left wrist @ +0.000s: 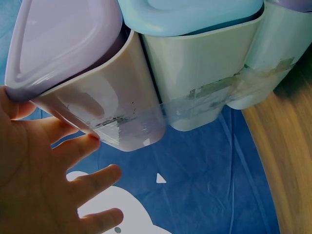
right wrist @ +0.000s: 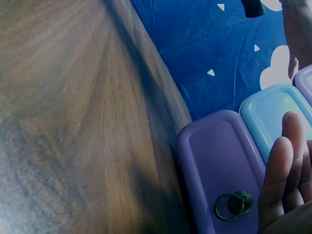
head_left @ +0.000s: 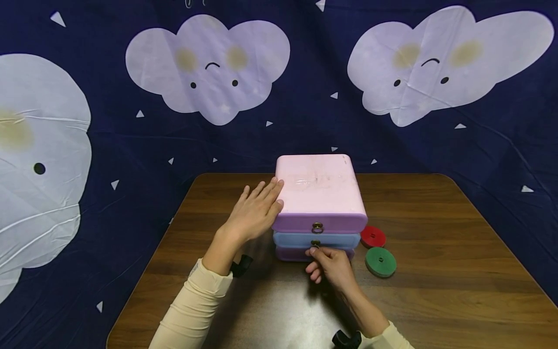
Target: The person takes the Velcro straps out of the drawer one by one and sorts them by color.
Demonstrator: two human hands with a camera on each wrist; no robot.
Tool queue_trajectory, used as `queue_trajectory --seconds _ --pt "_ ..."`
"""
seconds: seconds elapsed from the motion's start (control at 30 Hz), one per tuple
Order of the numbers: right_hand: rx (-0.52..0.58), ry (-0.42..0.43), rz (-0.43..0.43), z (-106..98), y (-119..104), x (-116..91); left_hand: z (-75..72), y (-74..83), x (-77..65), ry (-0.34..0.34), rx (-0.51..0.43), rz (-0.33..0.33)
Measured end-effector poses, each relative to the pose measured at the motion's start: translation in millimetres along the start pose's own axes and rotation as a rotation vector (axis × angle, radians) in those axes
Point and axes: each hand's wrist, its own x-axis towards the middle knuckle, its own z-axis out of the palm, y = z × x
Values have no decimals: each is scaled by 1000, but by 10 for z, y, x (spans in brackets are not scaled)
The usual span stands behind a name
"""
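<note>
- Drawer unit [head_left: 316, 194]: 3 stacked tiers near the middle of the wooden surface [head_left: 436, 252], with a pink top and ring pulls at the front.
- Tiers, from the top: purple top drawer [head_left: 294, 223], blue middle drawer [head_left: 291, 240], purple bottom drawer [head_left: 289, 254]. In the left-wrist view, a narrow gap shows behind the top 2 fronts.
- Left hand [head_left: 254, 213]: fingers extended and spread, laid against the left side of the top tier and gripping nothing.
- Right hand [head_left: 334, 267]: thumb and index finger pinch at the middle ring pull [head_left: 316, 243], largely hiding it; the other fingers curl loosely below.
- Free ring pulls: the top ring pull [head_left: 317, 227] and the bottom ring pull [right wrist: 241, 203] are both untouched.
- Handling (judged): the casing looks like stiff, smooth plastic, probably light enough to slide or tip under a tug. Its glossy walls may be slippery; the small metal-looking rings are likely the weakest points.
- Hold (judged): a pinch through the ring, drawn straight outward, suits a drawer; a flat palm on the side or top steadies the casing.
- Clear tape [left wrist: 200, 102]: a band crosses the side walls of the 3 tiers and probably binds them together.
- Right of the unit: a red disc [head_left: 371, 238] just beside it, a green disc [head_left: 381, 265] nearer the viewer.
</note>
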Motion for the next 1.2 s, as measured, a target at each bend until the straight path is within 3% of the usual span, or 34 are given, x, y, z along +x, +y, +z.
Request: queue_trajectory --seconds 0.77,1.2 --pt "31 41 7 -2 26 -13 22 -2 7 10 -2 -7" --pt "66 55 1 18 45 -10 59 -6 17 82 7 -13"
